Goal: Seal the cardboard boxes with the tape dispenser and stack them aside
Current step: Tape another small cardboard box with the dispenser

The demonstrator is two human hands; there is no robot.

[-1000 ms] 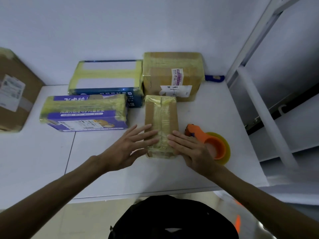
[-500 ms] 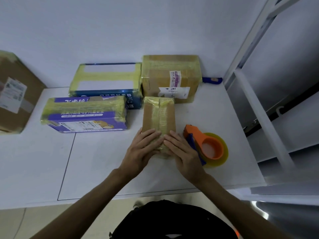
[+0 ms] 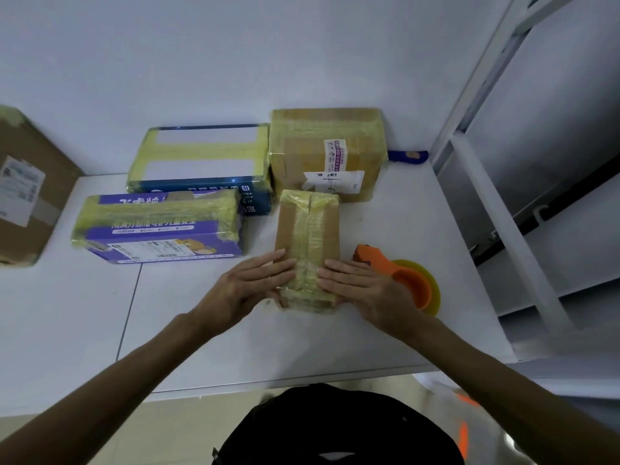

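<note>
Left hand (image 3: 255,283) and right hand (image 3: 364,288) are pressing flat, fingers straight, on the box (image 3: 307,226); it is looking light, stiff, tape-slick: grip the long sides.

Bare forearms (image 3: 141,370), uncovered out to the frame edges. Likewise bare left hand (image 3: 255,286) and right hand (image 3: 365,290). Below, black top (image 3: 335,427), plain, small pale marking low at centre; fabric detail too dim to tell.

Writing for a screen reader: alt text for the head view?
The left hand and right hand press on a small taped box on a white table; an orange tape dispenser lies to its right, three taped boxes behind.
</note>
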